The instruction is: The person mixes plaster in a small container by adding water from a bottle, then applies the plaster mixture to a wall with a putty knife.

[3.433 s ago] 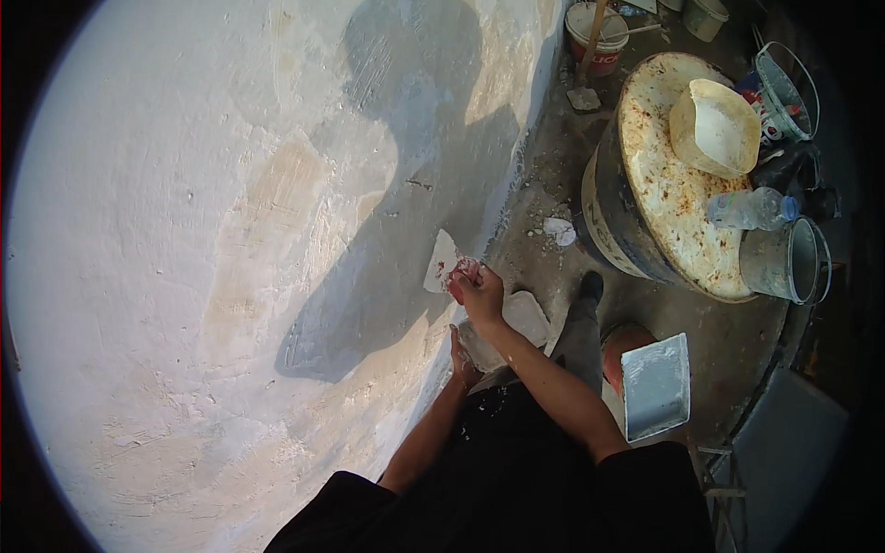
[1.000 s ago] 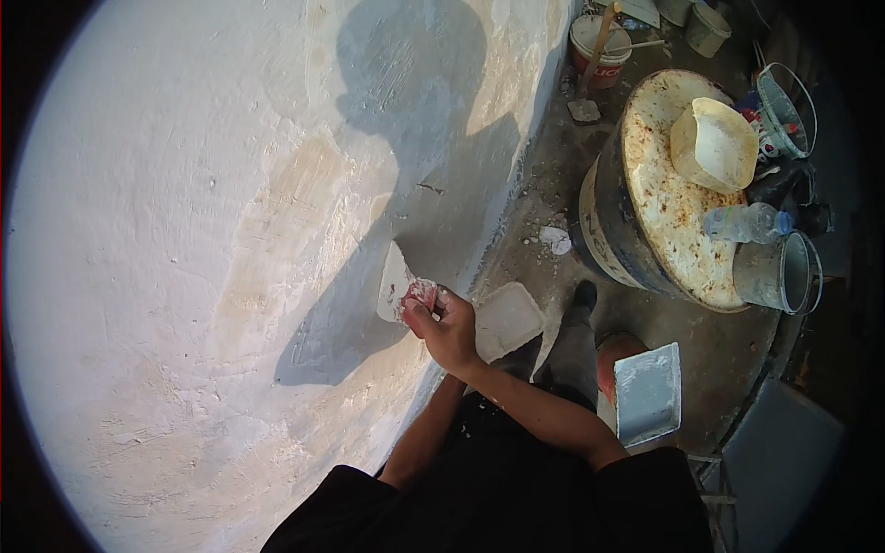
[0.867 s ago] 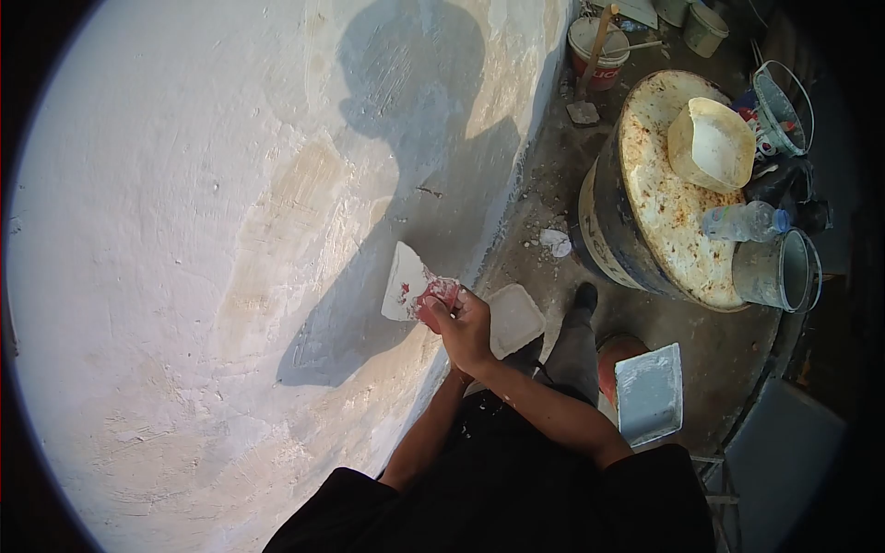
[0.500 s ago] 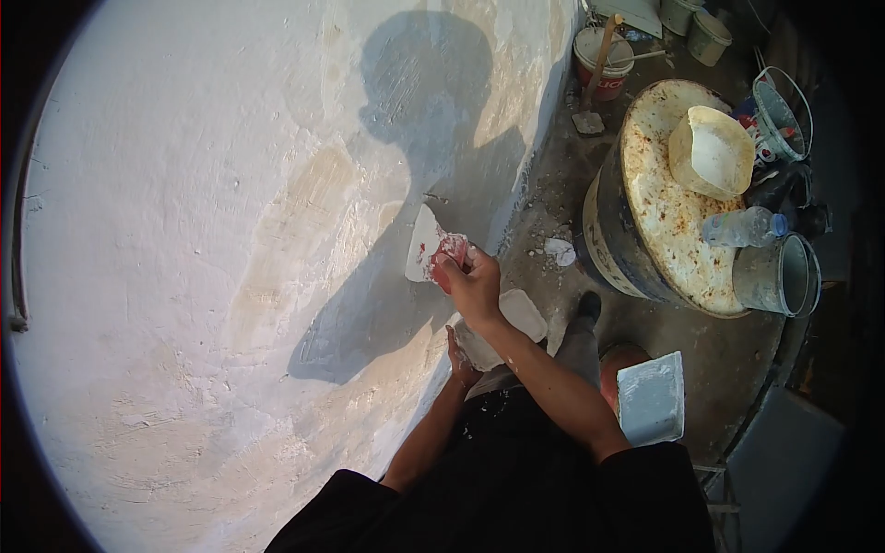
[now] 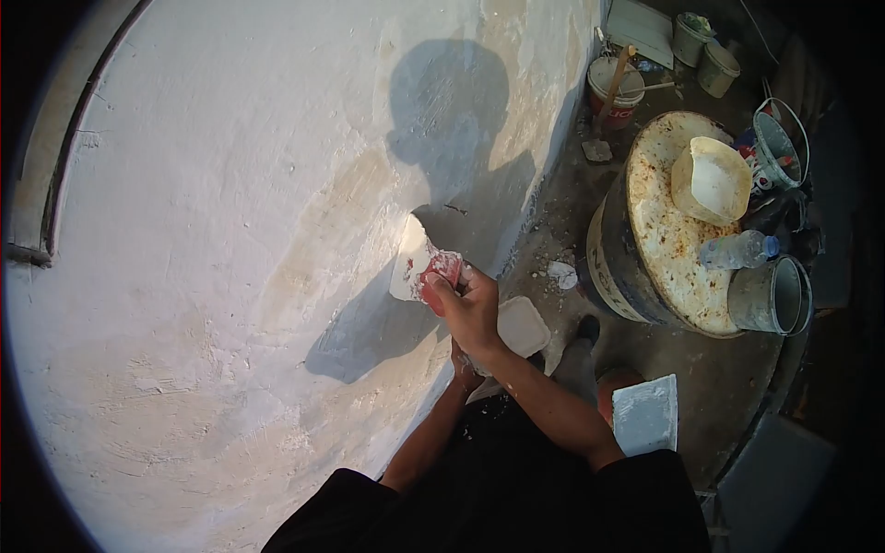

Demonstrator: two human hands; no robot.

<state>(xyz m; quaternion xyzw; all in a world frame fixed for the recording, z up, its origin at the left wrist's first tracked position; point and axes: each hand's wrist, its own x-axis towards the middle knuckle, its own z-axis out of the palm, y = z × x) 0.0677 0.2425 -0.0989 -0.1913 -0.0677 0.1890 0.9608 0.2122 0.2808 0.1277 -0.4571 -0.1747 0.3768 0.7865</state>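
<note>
A putty knife [image 5: 441,278] with a red, plaster-smeared handle and a wide pale blade is gripped in my right hand [image 5: 474,311]. Its blade lies close against the whitish plastered wall [image 5: 203,203], within my shadow's edge. Lower down, my left hand [image 5: 466,369] is partly covered by my right forearm and holds a shallow white tub [image 5: 523,327] in front of my waist. Part of the tub is hidden behind the right hand and wrist.
On my right stands a rusty-topped drum [image 5: 650,198] carrying a cut yellowish container [image 5: 714,180], a plastic bottle [image 5: 737,250] and a metal bucket [image 5: 770,297]. A red-and-white bucket [image 5: 616,90] is farther back; a pale square lid [image 5: 645,415] lies near my leg.
My right hand has carried the putty knife left across the wall, and its blade has caught sunlight. The camera view has shifted slightly; the left hand still holds the tub.
</note>
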